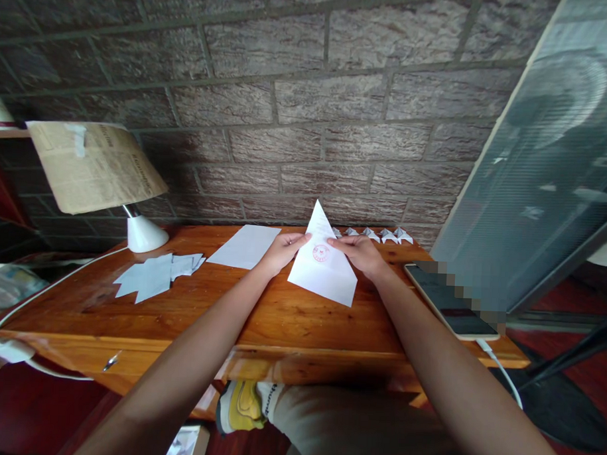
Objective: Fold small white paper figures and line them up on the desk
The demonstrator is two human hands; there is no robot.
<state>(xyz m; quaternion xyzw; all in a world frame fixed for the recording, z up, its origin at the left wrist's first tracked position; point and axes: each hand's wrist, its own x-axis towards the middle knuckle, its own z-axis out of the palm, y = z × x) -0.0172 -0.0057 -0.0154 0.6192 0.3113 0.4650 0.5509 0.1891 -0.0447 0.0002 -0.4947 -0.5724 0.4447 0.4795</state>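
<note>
A white sheet of paper (326, 271), folded to a point at its top and marked with a red round stamp, stands tilted over the wooden desk (280, 319). My left hand (281, 251) pinches its left edge with fingers closed. My right hand (361, 253) grips the right edge the same way, thumb on the paper near the stamp.
A flat white sheet (244, 246) and a pile of folded paper pieces (155, 275) lie to the left. Several small folded paper shapes (383, 235) line the back edge. A phone (450, 300) on a cable lies right. A lamp (93, 174) stands back left.
</note>
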